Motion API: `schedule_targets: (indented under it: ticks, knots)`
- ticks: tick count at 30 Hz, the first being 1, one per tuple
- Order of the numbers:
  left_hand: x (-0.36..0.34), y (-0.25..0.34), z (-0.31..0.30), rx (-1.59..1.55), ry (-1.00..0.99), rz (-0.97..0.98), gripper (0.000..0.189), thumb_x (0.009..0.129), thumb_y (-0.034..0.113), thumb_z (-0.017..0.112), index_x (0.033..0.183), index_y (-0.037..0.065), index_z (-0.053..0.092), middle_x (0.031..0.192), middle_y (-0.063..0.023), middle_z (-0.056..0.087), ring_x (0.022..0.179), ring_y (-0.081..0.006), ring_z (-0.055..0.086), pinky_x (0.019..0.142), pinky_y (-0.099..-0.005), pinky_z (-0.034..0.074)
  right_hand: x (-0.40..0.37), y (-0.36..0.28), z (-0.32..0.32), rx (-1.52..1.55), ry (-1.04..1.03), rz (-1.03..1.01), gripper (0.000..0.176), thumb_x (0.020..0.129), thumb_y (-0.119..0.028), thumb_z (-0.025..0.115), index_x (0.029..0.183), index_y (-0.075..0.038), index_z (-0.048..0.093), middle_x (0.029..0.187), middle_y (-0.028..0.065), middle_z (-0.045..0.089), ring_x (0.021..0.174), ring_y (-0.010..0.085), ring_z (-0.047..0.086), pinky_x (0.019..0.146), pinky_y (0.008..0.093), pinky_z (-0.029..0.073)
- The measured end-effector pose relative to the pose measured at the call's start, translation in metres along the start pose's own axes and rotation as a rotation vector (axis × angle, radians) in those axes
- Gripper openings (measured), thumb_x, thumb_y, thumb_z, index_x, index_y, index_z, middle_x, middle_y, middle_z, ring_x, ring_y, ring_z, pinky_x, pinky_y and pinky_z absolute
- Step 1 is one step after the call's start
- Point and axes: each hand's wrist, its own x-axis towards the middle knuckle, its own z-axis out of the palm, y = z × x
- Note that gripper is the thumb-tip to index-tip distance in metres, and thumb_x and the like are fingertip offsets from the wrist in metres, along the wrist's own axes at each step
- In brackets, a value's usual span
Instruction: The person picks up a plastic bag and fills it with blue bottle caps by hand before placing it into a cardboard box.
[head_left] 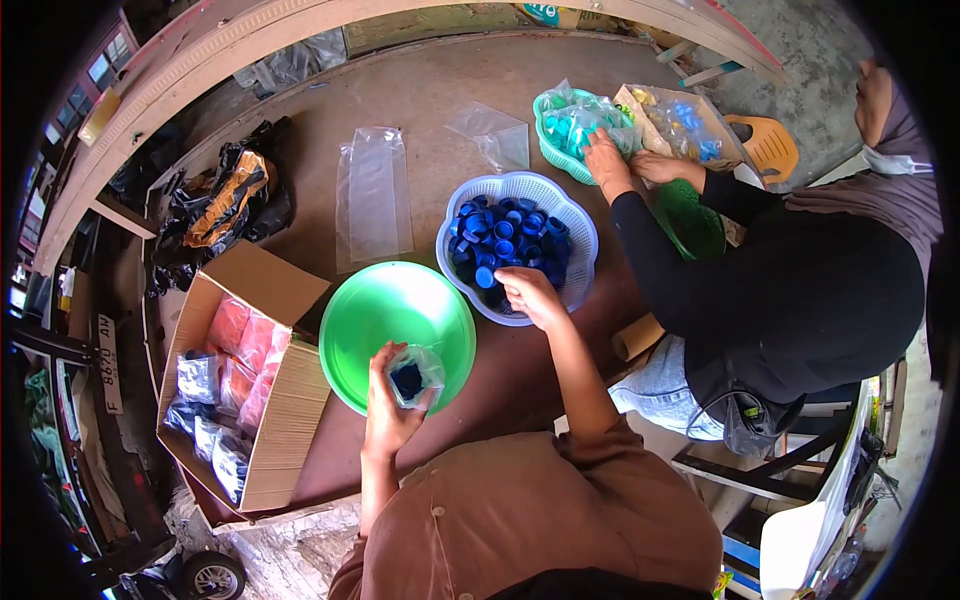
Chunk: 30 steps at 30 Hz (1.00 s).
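My left hand (390, 405) is closed around a small clear plastic bag (428, 378) with dark blue caps in its bottom. It is held over the near part of a round green basin (350, 320). My right hand (532, 296) reaches over the near rim of a pale blue plastic basket (582, 262). Its fingers are pinched at a blue plastic cap (485, 277). Many more blue caps (503, 230) are heaped in that basket.
A cardboard box (285, 420) with filled bags stands at the left, near a crumpled black bag (270, 190). Flat clear bags (375, 195) lie behind the basin. At right, a co-worker's hands (608, 165) work at a turquoise basket (545, 145) beside a carton (715, 105).
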Motion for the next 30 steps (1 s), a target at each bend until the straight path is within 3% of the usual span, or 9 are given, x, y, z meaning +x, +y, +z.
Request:
schedule_targets:
  ticks: [5,8,11,13,16,22,23,26,30]
  knots:
    - [-0.001,0.001,0.001,-0.009,-0.014,0.006,0.079,0.061,0.001,0.073,0.126,0.0,0.027,0.113,-0.0194,0.046,0.104,-0.0317,0.05,0.09,-0.0388,0.04,-0.024,-0.001,0.004,0.448,-0.188,-0.031,0.008,0.085,-0.016,0.055,0.081,-0.009,0.054,0.056,-0.0077,0.035,0.044,0.0022,0.031,0.042,0.0171,0.024]
    - [-0.002,0.001,0.001,-0.012,-0.009,0.006,0.079,0.062,0.002,0.073,0.126,0.0,0.027,0.113,-0.0193,0.046,0.104,-0.0319,0.05,0.09,-0.0389,0.04,-0.039,-0.004,0.023,0.404,-0.085,-0.178,0.009,0.086,-0.015,0.054,0.08,-0.009,0.053,0.056,-0.0073,0.034,0.045,0.0025,0.031,0.043,0.0173,0.024]
    - [-0.002,0.001,0.002,-0.005,0.005,0.009,0.078,0.062,0.001,0.072,0.126,0.0,0.027,0.113,-0.0195,0.046,0.104,-0.0324,0.049,0.09,-0.0389,0.04,-0.066,0.001,0.07,0.011,0.11,-0.46,0.008,0.08,-0.008,0.059,0.083,-0.002,0.06,0.064,-0.0055,0.048,0.054,0.0019,0.038,0.047,0.0183,0.029]
    - [-0.002,0.0,0.003,0.0,-0.005,0.02,0.078,0.062,0.0,0.071,0.126,0.001,0.027,0.113,-0.0197,0.046,0.104,-0.0329,0.049,0.09,-0.0391,0.041,-0.077,0.02,0.088,-0.402,0.017,-0.664,0.004,0.076,-0.006,0.062,0.079,-0.003,0.061,0.064,-0.0027,0.049,0.058,0.0039,0.042,0.051,0.0194,0.03]
    - [-0.001,-0.007,0.005,0.029,-0.051,0.07,0.08,0.061,-0.001,0.071,0.127,0.001,0.026,0.115,-0.0194,0.045,0.105,-0.032,0.049,0.09,-0.039,0.04,-0.079,0.041,0.111,-0.974,-0.24,-0.892,0.011,0.074,-0.012,0.065,0.08,-0.004,0.063,0.07,0.0099,0.055,0.061,0.0264,0.055,0.054,0.036,0.043]
    - [-0.002,-0.006,0.006,0.036,-0.085,0.018,0.083,0.059,-0.002,0.073,0.127,0.002,0.025,0.116,-0.0186,0.045,0.105,-0.0301,0.049,0.09,-0.0388,0.04,-0.062,0.015,0.084,-0.886,-0.191,-0.738,0.013,0.076,-0.016,0.066,0.08,-0.003,0.063,0.066,0.0099,0.056,0.059,0.0214,0.055,0.053,0.0326,0.042]
    - [-0.001,-0.004,0.005,0.017,-0.069,-0.007,0.081,0.06,-0.002,0.072,0.126,0.002,0.027,0.115,-0.019,0.045,0.105,-0.0316,0.049,0.09,-0.0391,0.041,-0.038,0.021,0.066,-0.757,-0.061,-0.938,0.011,0.075,-0.014,0.066,0.077,-0.004,0.063,0.065,0.0093,0.056,0.056,0.0185,0.054,0.05,0.0306,0.041]
    - [0.0,-0.004,0.006,-0.004,-0.053,-0.034,0.079,0.06,-0.001,0.072,0.126,0.001,0.027,0.115,-0.0191,0.046,0.106,-0.0322,0.049,0.09,-0.0388,0.041,-0.006,0.005,0.015,-1.282,0.336,-0.59,0.003,0.067,-0.009,0.063,0.07,-0.008,0.064,0.07,0.0113,0.06,0.067,0.0292,0.06,0.06,0.0397,0.048]
    - [0.001,-0.003,0.007,-0.002,-0.058,-0.026,0.08,0.06,-0.001,0.072,0.126,0.001,0.027,0.114,-0.0191,0.046,0.106,-0.032,0.049,0.089,-0.0386,0.041,0.025,0.015,-0.003,-1.558,0.24,-0.465,0.006,0.065,-0.012,0.064,0.071,-0.01,0.066,0.075,0.0103,0.063,0.07,0.0295,0.061,0.063,0.0409,0.049]
